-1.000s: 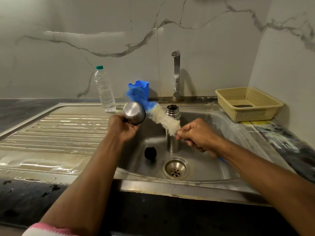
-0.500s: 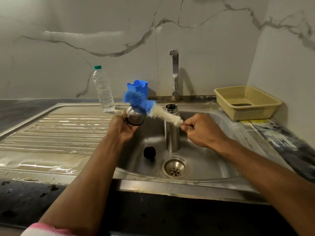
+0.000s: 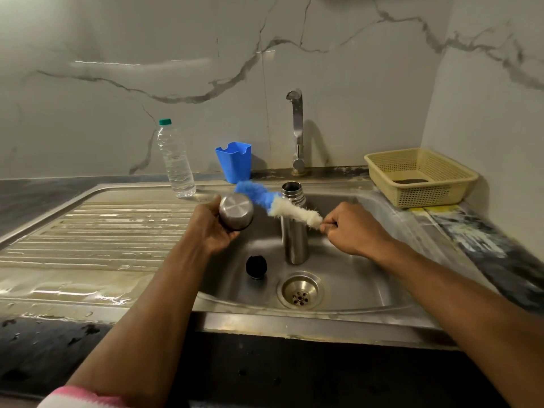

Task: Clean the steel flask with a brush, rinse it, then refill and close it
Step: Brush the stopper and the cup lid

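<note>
Brush step, on the flask's cap, flask itself waiting in the sink.
Left hand (image 3: 216, 231) has a closed grip round the steel cap (image 3: 236, 212), base toward the camera; right hand (image 3: 351, 231) pinches the brush (image 3: 276, 203) by its handle end, bristles lying beside the cap's far side. Flask (image 3: 294, 228) stands upright and open in the sink (image 3: 368, 278), near the drain. Next, I'd judge: work the bristles into the cap's mouth, then into the flask. Count: one flask, one cap, one black stopper (image 3: 256, 266), one brush, one tap (image 3: 297, 131), one water bottle (image 3: 175, 160), one blue cup (image 3: 234, 161), one basket (image 3: 419, 176) on the counter (image 3: 500, 245).
</note>
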